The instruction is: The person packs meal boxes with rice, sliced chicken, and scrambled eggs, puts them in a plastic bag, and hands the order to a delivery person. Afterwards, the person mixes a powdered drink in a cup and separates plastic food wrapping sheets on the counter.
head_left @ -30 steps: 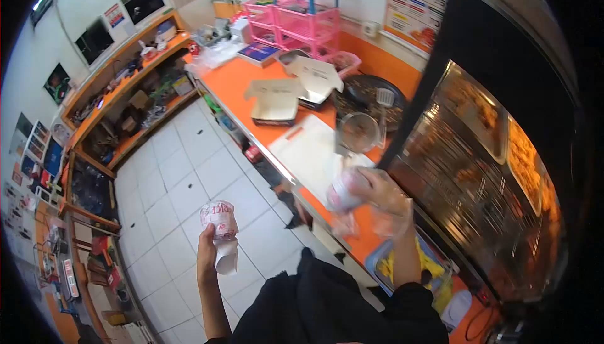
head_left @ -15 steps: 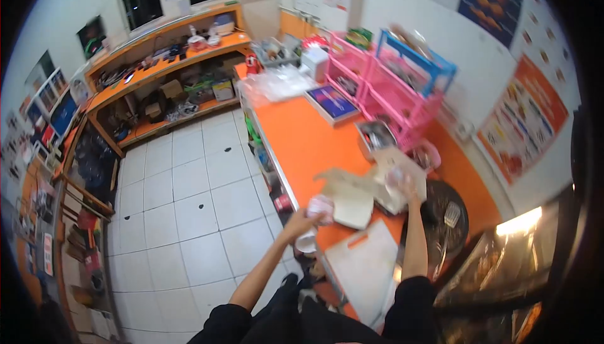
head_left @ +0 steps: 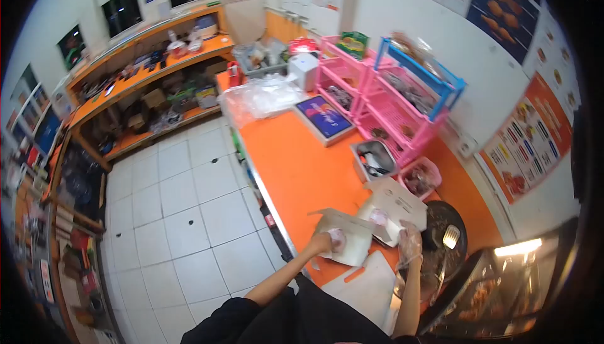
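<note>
Worktop point(head_left: 289, 174): orange, runs away along the right of the tiled floor point(head_left: 189, 218); purple box point(head_left: 326, 117) lies flat on it toward the far end.
Left hand point(head_left: 321, 242): bare, at the left carton, fingers closed on the left packet.
Left packet point(head_left: 338, 237): pale wrap with pink marks, inside the left carton.
Left carton point(head_left: 360, 241): lid up, on worktop.
White board point(head_left: 363, 292): flat, on the near side of the left carton.
Right packet point(head_left: 379, 217): sits in the right carton, apart from both hands.
Right carton point(head_left: 404, 204): open, just beside the left one.
Right hand point(head_left: 410, 244): clear glove, at the right carton's edge, fingers loosely spread.
Pan point(head_left: 458, 218): dark, right of that hand; slotted spatula point(head_left: 450, 237) in it.
</note>
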{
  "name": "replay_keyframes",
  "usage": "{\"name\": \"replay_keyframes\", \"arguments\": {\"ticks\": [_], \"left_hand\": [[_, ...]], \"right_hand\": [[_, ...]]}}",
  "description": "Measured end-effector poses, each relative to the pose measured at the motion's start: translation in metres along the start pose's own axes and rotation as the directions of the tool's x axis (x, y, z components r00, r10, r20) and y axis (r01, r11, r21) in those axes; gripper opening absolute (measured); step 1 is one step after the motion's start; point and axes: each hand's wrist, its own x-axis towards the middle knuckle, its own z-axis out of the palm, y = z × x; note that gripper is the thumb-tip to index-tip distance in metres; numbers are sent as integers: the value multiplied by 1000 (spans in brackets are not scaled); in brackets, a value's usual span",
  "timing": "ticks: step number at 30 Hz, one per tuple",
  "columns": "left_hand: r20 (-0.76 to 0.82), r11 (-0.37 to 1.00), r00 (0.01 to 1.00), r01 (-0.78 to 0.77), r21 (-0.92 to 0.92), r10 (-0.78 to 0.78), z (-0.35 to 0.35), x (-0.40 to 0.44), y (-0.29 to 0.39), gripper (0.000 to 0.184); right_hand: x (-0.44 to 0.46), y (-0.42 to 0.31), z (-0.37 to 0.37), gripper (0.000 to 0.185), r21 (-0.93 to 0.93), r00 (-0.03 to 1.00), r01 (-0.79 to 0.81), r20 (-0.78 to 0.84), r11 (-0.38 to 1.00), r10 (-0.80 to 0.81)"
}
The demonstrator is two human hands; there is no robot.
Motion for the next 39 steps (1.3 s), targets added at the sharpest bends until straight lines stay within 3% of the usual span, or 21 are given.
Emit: {"name": "replay_keyframes", "arguments": {"ticks": [1, 2, 4, 5, 6, 8, 9, 10, 12, 14, 16, 18, 20, 21, 23, 26, 29, 30, 33, 34, 39], "left_hand": [[-34, 999, 999, -3, 35, 4, 4, 2, 0, 41], [-113, 999, 993, 42, 20, -39, 29, 21, -17, 37], [-405, 822, 780, -232, 521, 476, 81, 64, -76, 24], [-351, 936, 893, -176, 305, 282, 15, -14, -3, 23], [-389, 849, 765, -386, 360, 513, 23, -8, -25, 23], [-411, 918, 827, -392, 65, 382, -14, -43, 29, 31], [-419, 921, 852, -381, -85, 314, -32, -62, 58, 35], [-400, 934, 851, -353, 44, 341, -35, -70, 73, 40], [-219, 965, 945, -211, 155, 242, -24, -68, 90, 38], [-83, 943, 944, -306, 131, 318, -10, -99, 146, 30], [60, 893, 891, -449, -34, 450, 22, -140, 204, 22], [82, 768, 766, -622, -152, 637, 63, -168, 245, 14], [129, 684, 681, -669, -292, 721, 115, -183, 266, 12], [267, 803, 768, -492, -335, 582, 127, -221, 301, 15], [181, 711, 732, -522, -471, 657, 171, -245, 322, 23], [171, 740, 772, -483, -468, 612, 201, -265, 348, 27], [143, 737, 790, -469, -486, 596, 213, -298, 372, 25], [138, 723, 784, -468, -508, 605, 215, -307, 379, 25], [67, 675, 798, -458, -578, 599, 229, -324, 389, 26], [92, 759, 870, -366, -538, 485, 228, -331, 392, 28], [41, 742, 866, -401, -537, 498, 241, -348, 390, 24]], "right_hand": [[-33, -16, -16, 35, 93, 994, 45, -106, 995, -35], [-69, -65, -33, 36, 321, 997, -63, -12, 945, 70], [-136, -68, -62, 38, 547, 991, -109, 129, 830, 45], [-181, -38, -73, 38, 564, 983, -51, 172, 824, -57], [-226, -54, -99, 39, 574, 958, -204, 283, 793, 42], [-293, -111, -158, 41, 606, 863, -467, 469, 644, 186], [-328, -112, -189, 39, 591, 888, -377, 450, 714, 96], [-378, -111, -207, 36, 635, 922, -377, 327, 675, 208], [-463, -129, -239, 31, 647, 896, -147, -233, 748, 377], [-531, -142, -278, 27, 515, 632, 14, -669, 857, 391], [-590, -139, -334, 22, 286, 286, 86, -925, 954, 251], [-650, -98, -404, 23, 317, 131, 191, -946, 929, 296], [-742, 15, -470, 28, 174, -165, 172, -965, 970, 202], [-756, 26, -505, 30, 198, -230, -176, -961, 964, 155], [-764, 41, -524, 36, 284, -323, -753, -945, 594, 43], [-825, 145, -559, 46, 145, -169, -884, -985, 445, -15], [-826, 178, -570, 48, 192, -272, -876, -954, 442, -123], [-809, 147, -569, 46, 324, -372, -802, -928, 502, 5], [-795, 145, -569, 43, 383, -511, -821, -824, 424, -244], [-794, 140, -571, 42, 456, -588, -777, -771, 434, -243], [-816, 159, -573, 34, 419, -503, -811, -856, 407, -120]]}}
